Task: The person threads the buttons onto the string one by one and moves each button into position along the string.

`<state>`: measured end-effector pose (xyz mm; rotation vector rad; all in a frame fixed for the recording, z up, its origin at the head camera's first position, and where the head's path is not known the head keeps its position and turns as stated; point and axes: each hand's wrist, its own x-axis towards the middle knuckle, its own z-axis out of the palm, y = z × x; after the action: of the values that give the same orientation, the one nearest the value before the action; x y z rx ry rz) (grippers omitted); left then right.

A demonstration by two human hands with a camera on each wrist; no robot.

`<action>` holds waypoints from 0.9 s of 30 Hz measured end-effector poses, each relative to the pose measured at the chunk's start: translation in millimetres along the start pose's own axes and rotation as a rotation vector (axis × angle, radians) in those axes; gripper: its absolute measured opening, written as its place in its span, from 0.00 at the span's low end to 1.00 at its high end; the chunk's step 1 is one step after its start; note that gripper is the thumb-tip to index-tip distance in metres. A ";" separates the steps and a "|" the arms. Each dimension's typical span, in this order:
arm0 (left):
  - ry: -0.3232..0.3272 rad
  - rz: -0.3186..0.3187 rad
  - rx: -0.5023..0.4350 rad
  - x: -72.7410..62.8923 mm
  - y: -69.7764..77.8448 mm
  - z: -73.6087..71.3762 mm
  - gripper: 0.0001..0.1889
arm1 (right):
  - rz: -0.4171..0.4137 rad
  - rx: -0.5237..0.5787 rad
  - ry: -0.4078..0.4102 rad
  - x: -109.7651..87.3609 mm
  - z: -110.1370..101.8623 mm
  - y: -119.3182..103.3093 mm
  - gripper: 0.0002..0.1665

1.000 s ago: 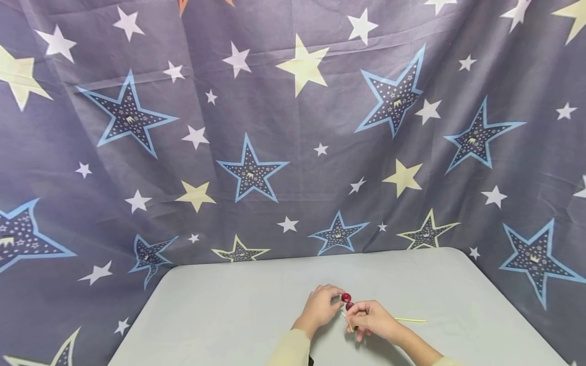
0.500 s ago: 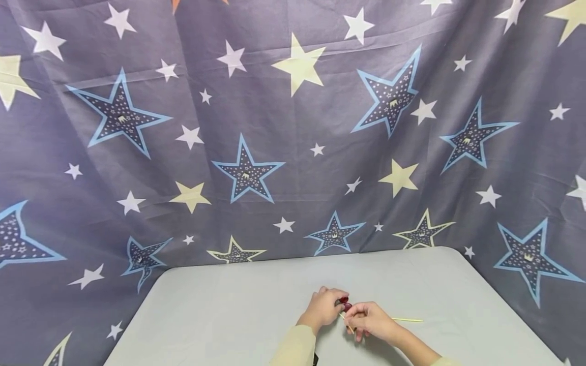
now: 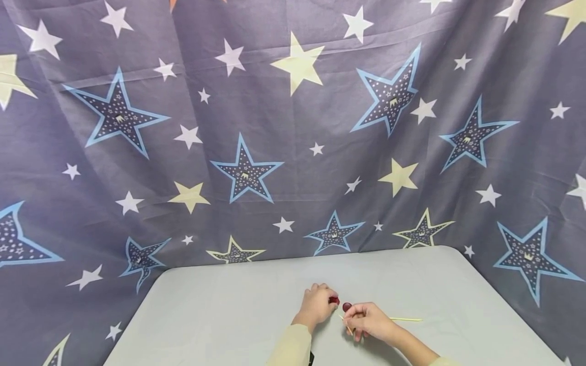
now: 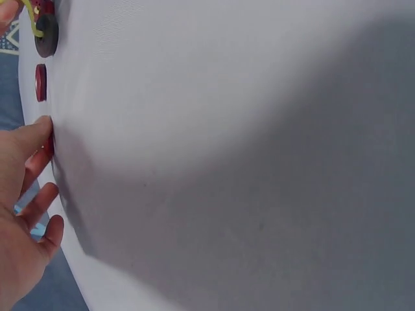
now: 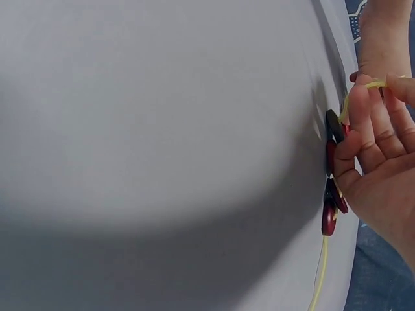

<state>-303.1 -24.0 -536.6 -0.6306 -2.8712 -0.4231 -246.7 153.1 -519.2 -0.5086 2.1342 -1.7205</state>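
In the head view, my left hand (image 3: 316, 305) pinches a red button-like disc (image 3: 335, 301) at the tabletop. Its fingers partly cover that disc in the left wrist view. A second dark red disc (image 3: 347, 307) lies between my hands. My right hand (image 3: 372, 321) pinches a thin yellow cord (image 5: 376, 84) near its end. Beside and beneath that hand, in the right wrist view, a black disc (image 5: 334, 126) and several red discs (image 5: 329, 220) sit along the cord. How the cord passes through each one is partly hidden.
The cord's long tail (image 3: 406, 319) runs out to the right of my right hand across the pale tabletop (image 3: 229, 320). Star-printed fabric (image 3: 274, 127) hangs behind and at both sides of the table.
My left hand first reached over the far red disc, then drew it left and away from the second disc. My right hand stays almost in place with the cord.
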 end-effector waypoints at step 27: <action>-0.053 -0.025 0.040 -1.5 -7.0 -10.5 0.10 | -0.013 0.009 0.032 3.3 2.2 2.0 0.18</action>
<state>-303.7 -34.0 -528.6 -0.6088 -2.9323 -0.3563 -248.7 150.1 -521.8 -0.4969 2.1484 -1.7561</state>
